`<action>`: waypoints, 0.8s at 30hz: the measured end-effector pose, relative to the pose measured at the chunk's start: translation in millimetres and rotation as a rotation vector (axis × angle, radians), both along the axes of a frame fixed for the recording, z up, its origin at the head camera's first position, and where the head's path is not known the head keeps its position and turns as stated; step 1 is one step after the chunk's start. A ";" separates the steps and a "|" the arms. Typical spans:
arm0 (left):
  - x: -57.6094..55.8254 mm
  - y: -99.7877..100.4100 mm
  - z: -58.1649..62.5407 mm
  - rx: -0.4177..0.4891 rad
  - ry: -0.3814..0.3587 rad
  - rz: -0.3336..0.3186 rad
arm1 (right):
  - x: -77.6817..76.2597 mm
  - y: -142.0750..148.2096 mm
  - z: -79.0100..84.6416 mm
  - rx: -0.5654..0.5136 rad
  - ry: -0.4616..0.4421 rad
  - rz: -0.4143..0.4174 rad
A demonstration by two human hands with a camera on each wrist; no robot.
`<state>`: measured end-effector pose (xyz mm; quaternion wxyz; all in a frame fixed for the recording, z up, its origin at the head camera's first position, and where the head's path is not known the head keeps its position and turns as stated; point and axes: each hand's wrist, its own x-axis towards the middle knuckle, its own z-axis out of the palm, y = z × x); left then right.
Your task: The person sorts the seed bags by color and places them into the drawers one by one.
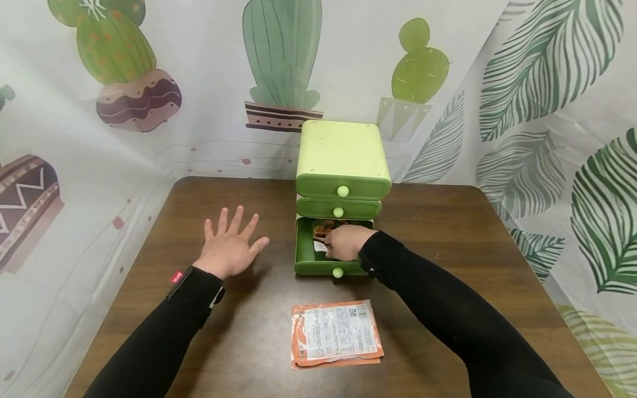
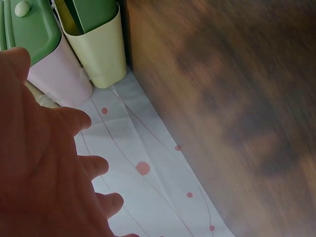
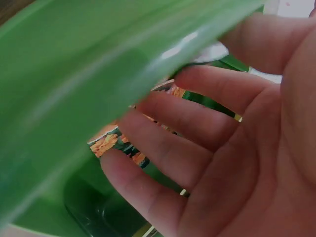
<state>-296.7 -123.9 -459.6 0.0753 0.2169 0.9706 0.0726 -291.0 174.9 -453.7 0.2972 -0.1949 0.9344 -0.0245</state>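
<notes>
My right hand [image 1: 346, 242] is inside the lowest, pulled-out green drawer [image 1: 304, 249]. Thumb and index finger close on a food packet [image 1: 324, 228] with a dark, orange food picture; a white patch shows at the fingertips. In the right wrist view the drawer front [image 3: 74, 94] hides the thumb tip and part of the packet [image 3: 106, 140]. My left hand [image 1: 226, 249] is held over the table left of the drawer unit [image 1: 343, 149], fingers spread, holding nothing. An orange-and-white packet [image 1: 338, 331] lies label side up before the drawers.
The two upper drawers, the top drawer [image 1: 318, 187] and the middle drawer [image 1: 318, 208], have round pale knobs and are pushed in. The brown table [image 1: 428, 331] meets a printed cloth [image 1: 209, 149] at its far edge.
</notes>
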 end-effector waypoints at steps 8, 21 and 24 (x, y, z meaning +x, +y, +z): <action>1.0 3.5 -1.6 0.014 0.009 -0.006 | 7.1 7.8 3.7 -0.087 -0.022 -0.043; 9.6 7.5 -13.1 0.125 0.254 -0.081 | 76.0 27.2 -7.3 -0.342 0.792 0.096; 16.6 8.5 -12.6 0.124 0.279 -0.100 | 86.2 30.0 -11.2 -0.332 0.857 0.104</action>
